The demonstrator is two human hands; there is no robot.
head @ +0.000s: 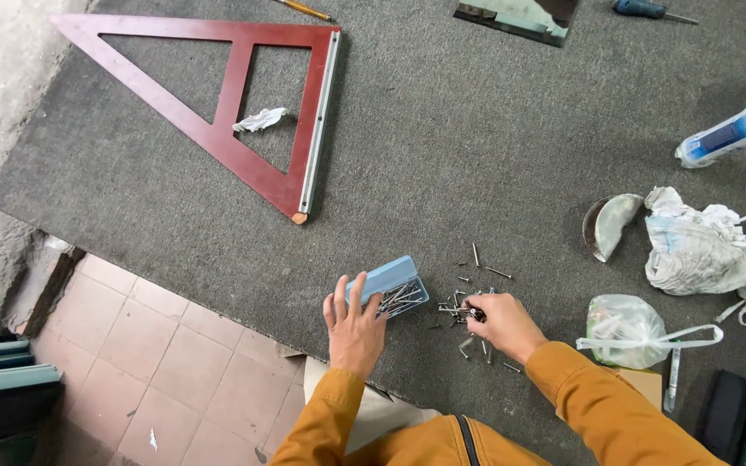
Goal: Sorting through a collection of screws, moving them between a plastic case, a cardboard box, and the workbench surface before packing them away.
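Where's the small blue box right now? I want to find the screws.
The blue box lies on the grey mat's near edge, under the left hand, with loose screws scattered just to its right.

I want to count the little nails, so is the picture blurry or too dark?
Head view: even, soft light, faint shadows, no glare; the scattered small metal nails look tiny yet sharp; the right hand hides some; edges bend slightly.

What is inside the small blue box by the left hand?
The blue box, steadied by the left hand, holds loose metal screws. Its lid covers the rest, so the amount is hidden.
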